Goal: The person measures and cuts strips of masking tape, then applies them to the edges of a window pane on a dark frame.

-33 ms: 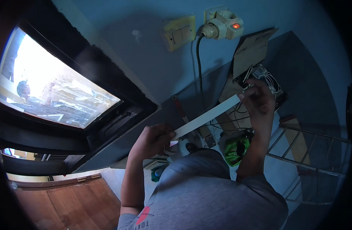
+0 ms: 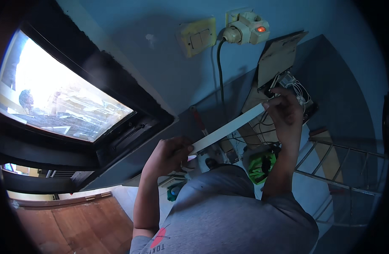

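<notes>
A flat strip of white tape (image 2: 230, 129) stretches taut and slanting between my two hands, in front of the wall. My left hand (image 2: 171, 154) pinches its lower left end between thumb and fingers. Beneath those fingers a small pale pinkish rounded edge (image 2: 191, 158) shows, perhaps part of a roll; most of it is hidden. The upper right end is pinched by the thumb and index finger of my right hand (image 2: 285, 108), its other fingers curled loosely.
A dark-framed window (image 2: 71, 89) fills the left. On the wall are a switch plate (image 2: 197, 40) and a plug adapter (image 2: 249, 29) with a hanging cable. Below lie an open box (image 2: 277, 63) with wires, a green bag (image 2: 258, 167) and a metal ladder (image 2: 342, 167).
</notes>
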A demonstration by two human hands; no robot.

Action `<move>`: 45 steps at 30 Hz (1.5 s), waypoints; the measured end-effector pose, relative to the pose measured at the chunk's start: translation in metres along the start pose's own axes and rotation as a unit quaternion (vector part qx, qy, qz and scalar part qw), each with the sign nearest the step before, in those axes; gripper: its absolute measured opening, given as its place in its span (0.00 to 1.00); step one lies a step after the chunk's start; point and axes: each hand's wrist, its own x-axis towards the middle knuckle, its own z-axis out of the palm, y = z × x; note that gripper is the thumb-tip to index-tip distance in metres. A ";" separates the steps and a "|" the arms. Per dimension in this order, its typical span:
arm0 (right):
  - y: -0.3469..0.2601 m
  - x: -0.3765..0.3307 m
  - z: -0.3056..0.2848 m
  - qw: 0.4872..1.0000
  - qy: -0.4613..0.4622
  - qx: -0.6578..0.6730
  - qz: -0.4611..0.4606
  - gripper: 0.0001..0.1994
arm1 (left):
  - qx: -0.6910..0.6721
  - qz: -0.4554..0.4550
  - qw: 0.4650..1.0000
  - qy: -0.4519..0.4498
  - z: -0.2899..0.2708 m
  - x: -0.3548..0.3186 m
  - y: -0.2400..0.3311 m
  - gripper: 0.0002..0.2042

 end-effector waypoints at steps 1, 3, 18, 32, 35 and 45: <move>0.001 0.003 0.000 1.000 -0.002 0.002 -0.001 0.22 | -0.005 0.000 1.000 0.000 0.000 -0.001 0.002 0.09; -0.002 0.007 -0.002 0.891 0.130 -0.391 -0.188 0.22 | 0.061 0.050 0.997 0.021 0.002 -0.001 0.011 0.08; 0.013 -0.033 0.116 0.877 -0.479 -0.005 -0.035 0.13 | 0.413 0.126 0.901 -0.039 -0.006 -0.022 0.068 0.06; 0.107 -0.041 0.065 0.939 -0.341 -0.028 0.043 0.07 | 0.207 0.386 0.885 0.158 -0.003 -0.095 0.048 0.06; 0.085 -0.029 0.059 0.924 -0.371 0.021 0.085 0.06 | 0.175 0.350 0.841 0.375 -0.014 -0.141 0.042 0.07; 0.056 -0.061 0.144 0.920 -0.390 0.035 -0.007 0.04 | 0.168 0.093 0.816 0.545 -0.024 -0.177 -0.039 0.16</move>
